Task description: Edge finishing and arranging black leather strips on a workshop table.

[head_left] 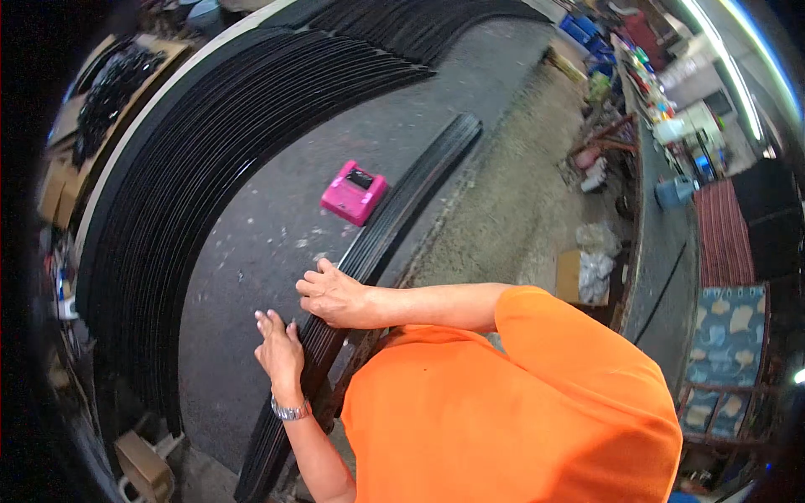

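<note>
A long bundle of thin black strips [423,172] lies along the near edge of the dark table and runs out of sight at the bottom. My right hand [335,298] rests on the middle of this bundle with its fingers curled over the far side, closed on the strips. Just left of it, my left hand [281,348] lies beside the bundle, palm down, its fingers stretched and a little apart. That wrist wears a metal watch. Beyond the right hand, a pink box-shaped device [355,193] with a dark window stands on the table against the bundle.
Many more black strips [159,226] lie fanned in a wide curve across the left and far table. A cardboard box [144,465] stands at lower left. To the right are concrete floor [511,189], a cluttered bench [662,251] and a carton with clear bags [579,277].
</note>
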A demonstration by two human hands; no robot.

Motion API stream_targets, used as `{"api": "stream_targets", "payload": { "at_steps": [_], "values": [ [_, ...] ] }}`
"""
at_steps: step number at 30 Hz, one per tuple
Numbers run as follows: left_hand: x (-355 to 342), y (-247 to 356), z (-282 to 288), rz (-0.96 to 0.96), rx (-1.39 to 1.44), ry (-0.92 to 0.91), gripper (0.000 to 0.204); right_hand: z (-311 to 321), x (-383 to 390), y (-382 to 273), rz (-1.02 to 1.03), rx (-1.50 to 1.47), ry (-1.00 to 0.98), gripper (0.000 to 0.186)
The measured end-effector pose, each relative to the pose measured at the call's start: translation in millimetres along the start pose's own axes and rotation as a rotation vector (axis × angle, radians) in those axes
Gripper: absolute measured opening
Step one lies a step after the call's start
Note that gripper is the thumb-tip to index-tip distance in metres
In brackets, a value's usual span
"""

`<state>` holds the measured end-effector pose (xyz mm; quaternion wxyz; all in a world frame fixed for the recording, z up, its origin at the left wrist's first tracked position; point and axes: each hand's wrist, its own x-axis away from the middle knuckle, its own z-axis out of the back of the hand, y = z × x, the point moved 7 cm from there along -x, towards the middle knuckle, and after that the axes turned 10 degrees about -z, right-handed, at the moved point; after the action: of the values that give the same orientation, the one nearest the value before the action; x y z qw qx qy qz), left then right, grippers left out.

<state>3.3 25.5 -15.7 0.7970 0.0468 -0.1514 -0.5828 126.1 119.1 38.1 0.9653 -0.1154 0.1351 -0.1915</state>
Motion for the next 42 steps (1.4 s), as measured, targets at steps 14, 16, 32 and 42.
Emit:
{"api": "stream_targets", "payload": {
  "at_steps": [14,16,32,42],
  "values": [
    [-17,20,-5,0.161,-0.095,0.037,0.060,152,206,341,-0.961,0.322,0.225,0.042],
    [-24,29,-6,0.241,-0.121,0.042,0.059,164,213,392,-0.942,0.350,0.261,0.043],
    [-71,155,-22,0.421,-0.116,0.060,0.060,167,199,547,-0.444,0.669,0.159,0.033],
    [-65,145,-29,0.476,-0.137,-0.044,0.063,167,120,480,-0.455,0.273,0.183,0.046]
  ]
}}
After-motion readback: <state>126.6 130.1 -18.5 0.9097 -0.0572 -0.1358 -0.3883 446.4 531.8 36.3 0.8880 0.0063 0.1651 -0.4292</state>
